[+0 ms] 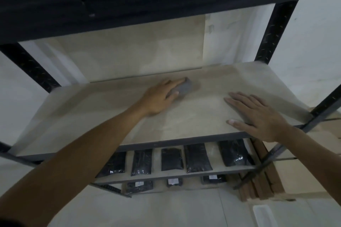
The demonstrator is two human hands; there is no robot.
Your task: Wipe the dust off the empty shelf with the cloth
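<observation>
The empty shelf [96, 114] is a pale, dusty board in a dark metal rack. A small grey cloth [185, 88] lies folded on the board near its back middle. My left hand [159, 98] presses on the cloth, fingers over its near side, arm stretched in from the lower left. My right hand [258, 116] lies flat on the board's front right part, fingers spread, holding nothing.
A dark beam of the upper shelf [147, 2] hangs close overhead. Black uprights [275, 31] stand at the corners. Below, several black packets [197, 157] lie on the lower shelves. Wooden slats [262, 180] lean at the right. White walls surround the rack.
</observation>
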